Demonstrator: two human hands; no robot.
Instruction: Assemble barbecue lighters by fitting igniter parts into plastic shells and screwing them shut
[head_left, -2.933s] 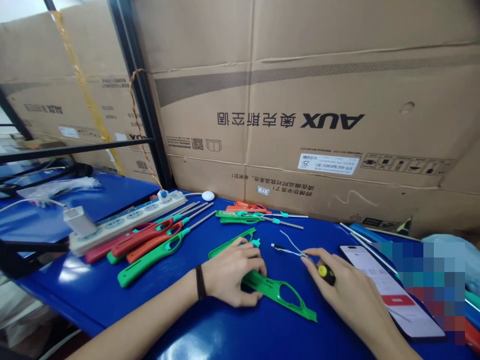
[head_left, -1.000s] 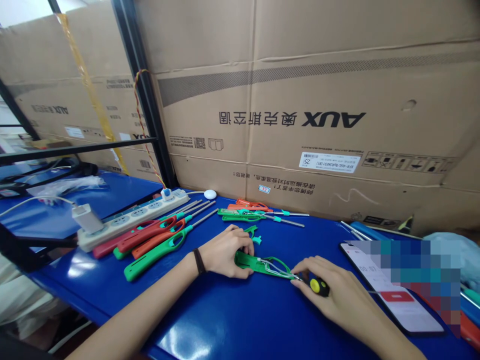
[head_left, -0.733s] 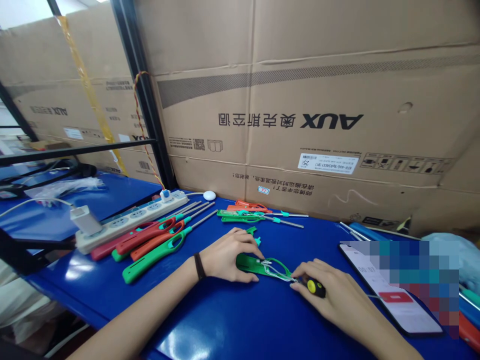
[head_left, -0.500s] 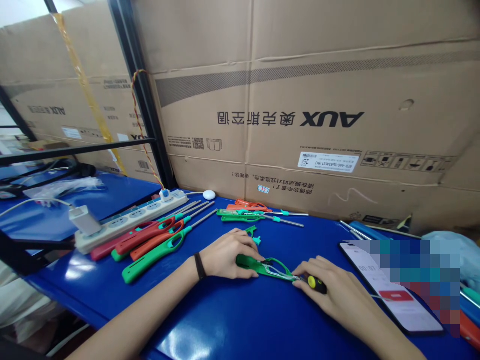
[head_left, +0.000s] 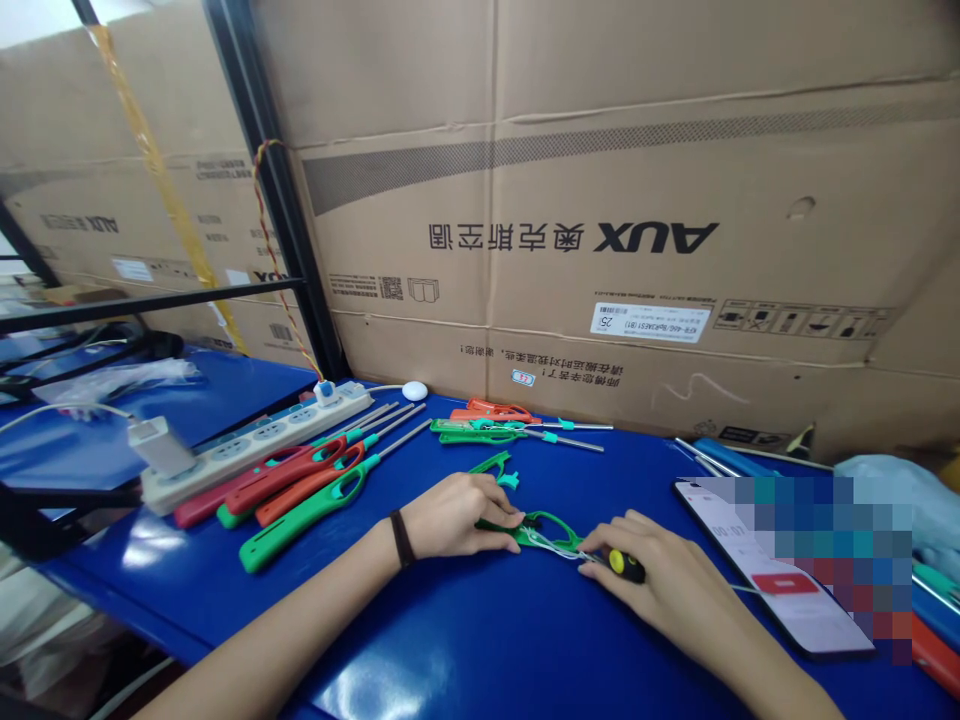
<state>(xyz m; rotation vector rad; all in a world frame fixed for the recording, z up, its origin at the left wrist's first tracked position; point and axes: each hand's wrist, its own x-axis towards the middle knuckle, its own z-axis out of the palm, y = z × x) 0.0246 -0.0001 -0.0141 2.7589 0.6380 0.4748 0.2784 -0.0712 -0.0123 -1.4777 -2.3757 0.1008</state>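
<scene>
Blue bench point(head_left: 465, 640); green shell point(head_left: 553, 517) beneath closed left grip point(head_left: 457, 515), screwdriver point(head_left: 626, 567) inside closed right grip point(head_left: 667, 590).

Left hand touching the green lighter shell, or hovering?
Touching. Head view: the left hand pinches the end of the green lighter shell between fingers and thumb, no gap visible. The right hand grips a screwdriver at its other end.

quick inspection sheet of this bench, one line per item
surface: blue table, glossy, glare patches
job's things: green lighter shell flat on table, thin wires lying on it; screwdriver with yellow-black handle
clutter: assembled lighters at left, more lighters at back, phone at right
grippers: left hand holds shell's end; right hand grips screwdriver
cables: power strip with charger plugged in; twisted red-yellow cord
surroundings: cardboard boxes, black rack post
</scene>
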